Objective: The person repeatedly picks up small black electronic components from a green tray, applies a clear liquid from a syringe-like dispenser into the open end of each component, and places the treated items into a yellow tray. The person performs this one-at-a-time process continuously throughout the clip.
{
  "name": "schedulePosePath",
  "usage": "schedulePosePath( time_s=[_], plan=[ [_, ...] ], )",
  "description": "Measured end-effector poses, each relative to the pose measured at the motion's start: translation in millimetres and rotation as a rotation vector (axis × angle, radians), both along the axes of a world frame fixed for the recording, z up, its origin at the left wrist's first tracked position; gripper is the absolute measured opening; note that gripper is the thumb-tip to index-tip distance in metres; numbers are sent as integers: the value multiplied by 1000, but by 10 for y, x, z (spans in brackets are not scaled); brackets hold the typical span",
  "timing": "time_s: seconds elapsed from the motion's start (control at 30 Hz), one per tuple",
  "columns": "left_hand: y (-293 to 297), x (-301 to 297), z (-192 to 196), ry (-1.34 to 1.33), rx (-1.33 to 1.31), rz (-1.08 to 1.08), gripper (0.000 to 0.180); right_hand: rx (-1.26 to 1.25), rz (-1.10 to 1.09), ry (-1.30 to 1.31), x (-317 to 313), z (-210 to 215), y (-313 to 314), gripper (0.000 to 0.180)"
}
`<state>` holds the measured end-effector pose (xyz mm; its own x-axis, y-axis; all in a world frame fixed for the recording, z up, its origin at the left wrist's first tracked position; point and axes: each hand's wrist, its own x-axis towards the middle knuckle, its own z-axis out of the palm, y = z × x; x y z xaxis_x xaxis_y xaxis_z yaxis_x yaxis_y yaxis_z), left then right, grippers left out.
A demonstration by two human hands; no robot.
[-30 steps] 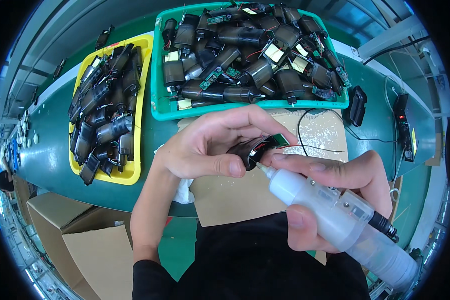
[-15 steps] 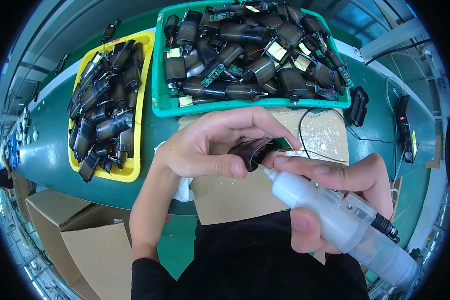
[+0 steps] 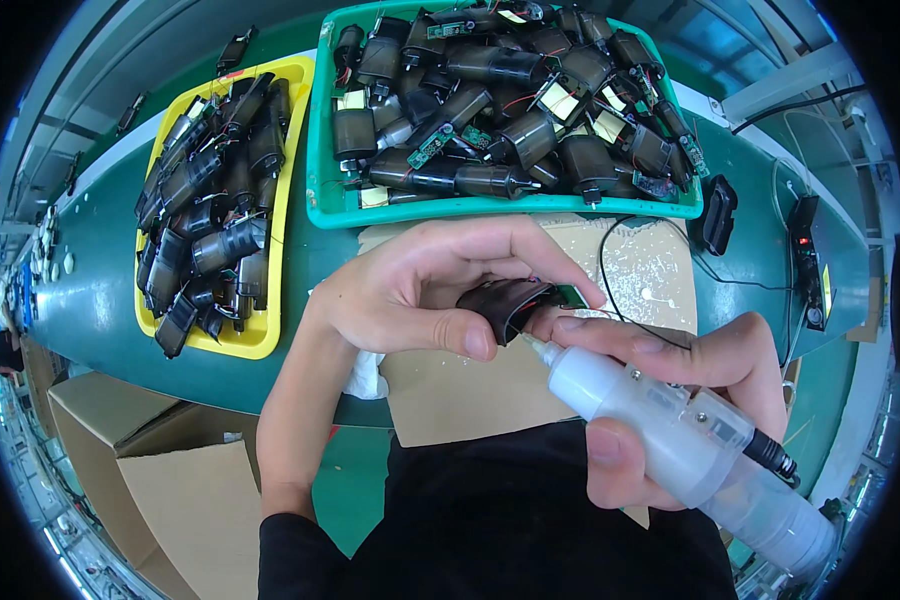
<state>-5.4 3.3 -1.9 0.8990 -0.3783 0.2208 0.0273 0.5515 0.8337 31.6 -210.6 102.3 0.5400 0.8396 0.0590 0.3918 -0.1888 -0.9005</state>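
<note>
So the left hand [image 3: 425,285] is curled around a small dark plastic housing [image 3: 505,305], fingers arched over the top and pressed close together, thumb tucked under it, pinching it at about dead centre of the view. There's a little green circuit board [image 3: 570,296] poking out at the part's 3 o'clock side, with thin wires running off it.

The right hand [image 3: 670,400] is wrapped tight around a translucent white glue dispenser [image 3: 660,430], index finger laid along the top and thumb clamped on the underside. Its nozzle tip [image 3: 533,343] sits right at the lower edge of the housing, touching or as good as touching; can't tell exactly.

Both hands hover over a brown cardboard sheet [image 3: 450,385] speckled with white blobs toward 1 o'clock, lying on the green bench [image 3: 100,300]. A crumpled white cloth [image 3: 368,375] sits just under the left wrist.

At 12 o'clock there's a green tray [image 3: 320,180] heaped with dark housings, boards and yellowish rectangular labels. At 10 o'clock, a yellow tray [image 3: 260,335] full of similar dark parts. Plain brown cardboard boxes [image 3: 170,480] at 8 o'clock, below the bench edge. A black box with a red light [image 3: 802,255] at 3 o'clock.
</note>
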Motion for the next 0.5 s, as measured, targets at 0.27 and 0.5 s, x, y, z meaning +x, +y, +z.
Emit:
schedulePosePath(
  time_s=[0.27,0.5],
  plan=[
    [-20,18,-25,-72,-23,-11,63,29,-17,-34,-22,-18,10,44],
    [-23,15,-12,-64,-35,-10,63,38,-26,-15,-21,-20,6,45]
  ],
)
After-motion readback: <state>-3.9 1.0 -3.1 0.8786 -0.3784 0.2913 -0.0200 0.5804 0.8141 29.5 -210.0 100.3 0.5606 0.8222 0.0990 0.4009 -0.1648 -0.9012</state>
